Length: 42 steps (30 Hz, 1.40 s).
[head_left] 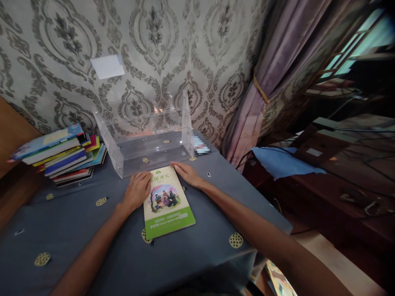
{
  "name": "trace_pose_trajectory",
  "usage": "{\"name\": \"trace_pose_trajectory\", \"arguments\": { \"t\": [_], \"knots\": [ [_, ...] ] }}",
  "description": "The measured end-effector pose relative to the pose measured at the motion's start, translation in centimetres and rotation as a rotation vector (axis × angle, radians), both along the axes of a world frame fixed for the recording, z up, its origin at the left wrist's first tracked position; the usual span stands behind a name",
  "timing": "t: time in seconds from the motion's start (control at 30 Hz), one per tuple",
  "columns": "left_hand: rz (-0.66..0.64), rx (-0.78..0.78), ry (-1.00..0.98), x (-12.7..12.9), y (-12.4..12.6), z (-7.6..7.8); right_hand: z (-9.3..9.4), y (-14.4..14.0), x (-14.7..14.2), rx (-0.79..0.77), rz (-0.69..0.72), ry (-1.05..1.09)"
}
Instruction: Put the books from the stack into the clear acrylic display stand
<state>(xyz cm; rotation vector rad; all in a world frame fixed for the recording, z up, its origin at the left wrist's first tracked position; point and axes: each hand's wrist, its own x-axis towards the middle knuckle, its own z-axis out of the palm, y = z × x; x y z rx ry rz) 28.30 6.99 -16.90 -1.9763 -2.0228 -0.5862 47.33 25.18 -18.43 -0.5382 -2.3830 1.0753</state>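
Observation:
A paperback book (166, 201) with a cream and green cover and a picture of seated figures lies face up on the cloth-covered table. My left hand (138, 191) is closed at its upper left edge, fingertips against the cover's side. At the upper right corner, my right hand (187, 173) has its fingers together and bent toward the book's edge; the thumb's contact is hard to make out. Just beyond both hands stands a clear acrylic rack (148, 142) with side panels.
A stack of books (69, 152) rises left of the rack. A small blurred packet (200, 146) lies behind the rack's right side. The patterned tablecloth (101, 246) drapes over the near edge. Right of the table are a tied curtain (247, 107), a blue cloth (284, 162) and cables.

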Motion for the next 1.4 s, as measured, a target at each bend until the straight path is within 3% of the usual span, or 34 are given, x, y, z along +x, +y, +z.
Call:
{"name": "trace_pose_trajectory", "arguments": {
  "t": [0.2, 0.37, 0.7, 1.4],
  "knots": [
    [-0.168, -0.104, -0.012, 1.2, 4.3, 0.5, -0.4, 1.1, 0.0, -0.166, 0.012, 0.111],
    [-0.210, -0.111, -0.027, 1.7, 6.4, 0.3, -0.5, 1.0, 0.1, -0.162, 0.032, 0.118],
    [-0.225, -0.092, -0.036, 1.4, 6.4, -0.2, -0.1, 0.2, 1.3, 0.007, 0.055, 0.030],
    [-0.231, -0.083, -0.032, 1.3, 6.3, -0.2, 1.3, -4.1, 5.9, 0.067, 0.135, -0.062]
  ]
}}
